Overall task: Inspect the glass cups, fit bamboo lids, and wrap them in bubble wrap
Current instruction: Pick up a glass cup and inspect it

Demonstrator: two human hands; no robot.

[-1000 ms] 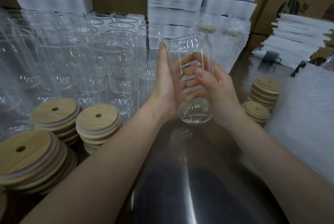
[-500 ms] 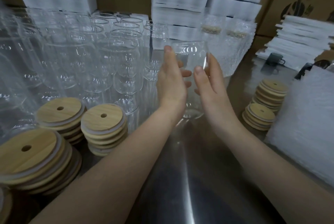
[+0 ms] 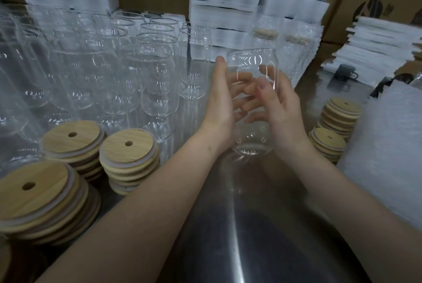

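Glass cup upright, mouth up, clasped between left hand and right hand — bamboo lid stack nearer right hand

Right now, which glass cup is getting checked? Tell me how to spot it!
Look at the shiny metal table, above its middle. There the glass cup is held between the left hand and right hand. Unlike the bare cups standing crowded to its left, it alone is in someone's hands.
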